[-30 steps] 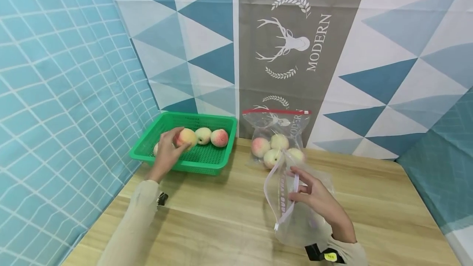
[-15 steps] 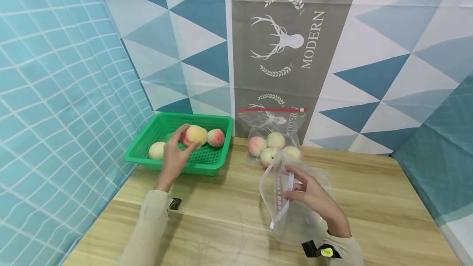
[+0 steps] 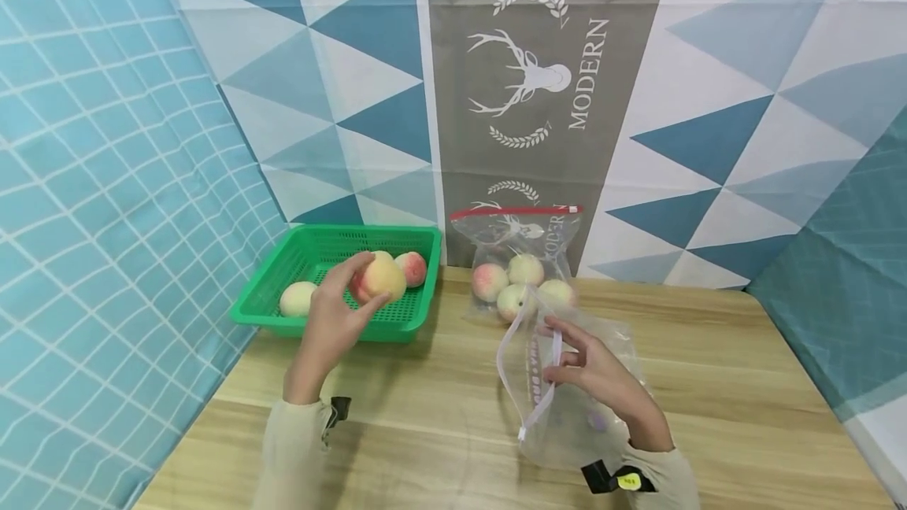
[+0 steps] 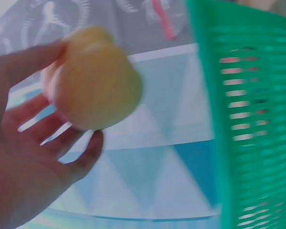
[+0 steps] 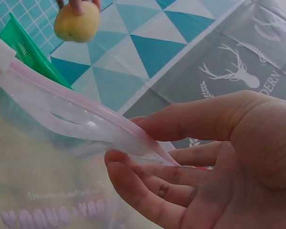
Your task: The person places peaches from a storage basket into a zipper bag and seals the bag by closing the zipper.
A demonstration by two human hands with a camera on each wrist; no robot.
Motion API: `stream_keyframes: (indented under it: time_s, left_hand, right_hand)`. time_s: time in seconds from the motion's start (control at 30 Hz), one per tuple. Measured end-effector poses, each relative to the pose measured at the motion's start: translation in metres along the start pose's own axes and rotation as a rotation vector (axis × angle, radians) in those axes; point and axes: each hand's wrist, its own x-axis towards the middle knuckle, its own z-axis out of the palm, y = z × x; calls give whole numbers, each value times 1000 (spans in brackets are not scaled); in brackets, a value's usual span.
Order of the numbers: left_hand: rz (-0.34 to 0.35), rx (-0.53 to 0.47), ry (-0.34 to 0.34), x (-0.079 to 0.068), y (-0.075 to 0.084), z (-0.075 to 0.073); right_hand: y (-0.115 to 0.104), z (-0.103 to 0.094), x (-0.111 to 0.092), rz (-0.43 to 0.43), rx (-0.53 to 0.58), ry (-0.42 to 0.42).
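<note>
My left hand (image 3: 338, 313) grips a yellow-red peach (image 3: 383, 278) between thumb and fingers, over the front right part of the green basket (image 3: 244, 307). In the left wrist view the peach (image 4: 97, 86) sits at the fingertips, beside the basket wall (image 4: 212, 95). My right hand (image 3: 602, 372) pinches the edge of a translucent zip bag (image 3: 581, 431) with a pale pink zipper. Its mouth gapes toward the left. The right wrist view has the zipper edge (image 5: 86, 102) between thumb and fingers of that hand (image 5: 195, 148), with purple lettering below.
Inside the basket lie a pale peach (image 3: 298, 299) and a red one (image 3: 412, 267). Behind the zip bag stands a clear bag with a red zipper (image 3: 517, 212), holding several peaches (image 3: 490, 282). A patterned cloth (image 3: 383, 85) rises behind the wooden table (image 3: 418, 408).
My left hand has lifted the peach up from the basket floor and moved it toward the right and nearer. The right hand keeps its hold on the zip bag.
</note>
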Motion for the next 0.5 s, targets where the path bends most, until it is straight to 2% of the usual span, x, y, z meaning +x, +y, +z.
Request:
stream_keyframes:
  time_s: [0.13,0.27,0.37,0.5]
  left_hand:
    - [88,82,-58,0,25,-6]
    - [119,126,-70,-2,42,-10]
    - [122,114,-61,-4,50,-11]
    - [103,36,-24,-3,61,-6]
  right_hand:
    - [1,-1,1,-7,12,9]
    - [4,0,2,-8,16,9]
    - [6,1,2,-2,10,6]
    - [6,0,3,5,-12,0]
